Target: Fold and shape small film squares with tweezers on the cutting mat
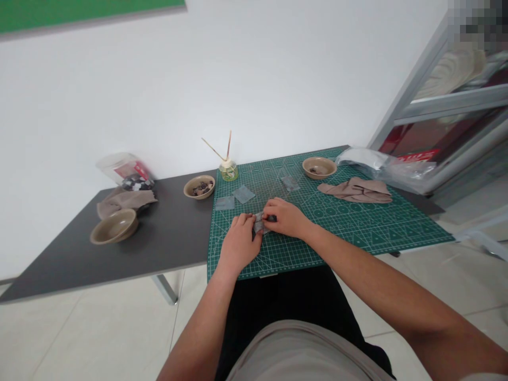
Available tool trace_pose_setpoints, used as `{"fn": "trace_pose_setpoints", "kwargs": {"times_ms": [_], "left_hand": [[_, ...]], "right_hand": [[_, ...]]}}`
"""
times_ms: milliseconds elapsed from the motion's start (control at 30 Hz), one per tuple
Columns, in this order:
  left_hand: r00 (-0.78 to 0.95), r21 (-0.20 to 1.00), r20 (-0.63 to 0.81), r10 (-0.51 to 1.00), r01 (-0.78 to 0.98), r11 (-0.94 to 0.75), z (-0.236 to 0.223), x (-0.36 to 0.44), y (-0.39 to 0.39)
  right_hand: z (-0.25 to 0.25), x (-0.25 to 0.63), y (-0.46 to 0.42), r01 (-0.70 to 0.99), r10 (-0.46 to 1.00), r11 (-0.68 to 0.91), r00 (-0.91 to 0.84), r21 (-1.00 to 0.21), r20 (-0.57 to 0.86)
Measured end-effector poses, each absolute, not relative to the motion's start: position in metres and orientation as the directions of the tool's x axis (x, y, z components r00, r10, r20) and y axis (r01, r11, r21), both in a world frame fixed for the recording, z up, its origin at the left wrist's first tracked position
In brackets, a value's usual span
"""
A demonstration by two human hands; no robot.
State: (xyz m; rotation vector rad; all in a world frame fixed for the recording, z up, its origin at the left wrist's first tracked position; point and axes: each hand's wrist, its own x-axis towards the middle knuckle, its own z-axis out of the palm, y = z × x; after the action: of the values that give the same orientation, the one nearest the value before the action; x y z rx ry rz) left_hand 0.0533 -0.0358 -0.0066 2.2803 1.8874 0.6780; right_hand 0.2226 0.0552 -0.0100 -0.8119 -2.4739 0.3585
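Observation:
A small, greyish see-through plastic bag (259, 223) lies between my hands on the green cutting mat (337, 227). My left hand (240, 243) pinches its left side, thumb and fingers together. On the other side, the fingers of my right hand (289, 217) are closed at the bag's edge around a small dark piece (272, 218), whose kind I cannot make out. Just beyond my left hand lie two flat clear bags (243, 194). Farther back on the mat rests another clear bag (290, 183) with something greyish inside.
Left of the mat stands a tan bowl (199, 187) of dark and tan pieces; farther left are another bowl (114, 226), a brown cloth (127, 201) and a plastic tub (125, 169). A reed diffuser (228, 169) stands behind. Rightward are a bowl (319, 168) and crumpled cloth (357, 190).

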Motion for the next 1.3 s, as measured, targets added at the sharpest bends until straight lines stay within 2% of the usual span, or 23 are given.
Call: {"fn": "trace_pose_setpoints", "kwargs": {"times_ms": [233,467,667,867,1067,1233,1300], "left_hand": [[0.137,0.348,0.259,0.956,0.910,-0.224,-0.0041,0.0541,-0.0366],[0.137,0.348,0.278,0.951,0.908,-0.233,-0.0070,0.0535,-0.0359],[0.142,0.339,0.272,0.952,0.911,-0.233,-0.0061,0.0540,-0.0362],[0.133,0.354,0.284,0.950,0.906,-0.232,-0.0082,0.0530,-0.0352],[0.137,0.357,0.291,0.947,0.903,-0.240,-0.0073,0.0534,-0.0348],[0.137,0.362,0.297,0.945,0.900,-0.244,-0.0074,0.0530,-0.0343],[0.141,0.361,0.299,0.944,0.899,-0.249,-0.0082,0.0525,-0.0340]], "right_hand": [[-0.0069,0.2265,0.0525,0.320,0.455,0.871,-0.810,-0.372,0.370],[-0.0099,0.2241,0.0530,0.470,0.579,0.813,-0.711,-0.343,0.399],[-0.0087,0.2242,0.0520,0.302,0.424,0.893,-0.814,-0.333,0.397],[-0.0112,0.2219,0.0519,0.462,0.543,0.840,-0.729,-0.287,0.416],[-0.0076,0.2236,0.0492,0.351,0.441,0.893,-0.807,-0.281,0.393],[-0.0076,0.2231,0.0492,0.473,0.558,0.830,-0.730,-0.296,0.395],[-0.0077,0.2233,0.0496,0.444,0.541,0.839,-0.748,-0.315,0.384]]}}
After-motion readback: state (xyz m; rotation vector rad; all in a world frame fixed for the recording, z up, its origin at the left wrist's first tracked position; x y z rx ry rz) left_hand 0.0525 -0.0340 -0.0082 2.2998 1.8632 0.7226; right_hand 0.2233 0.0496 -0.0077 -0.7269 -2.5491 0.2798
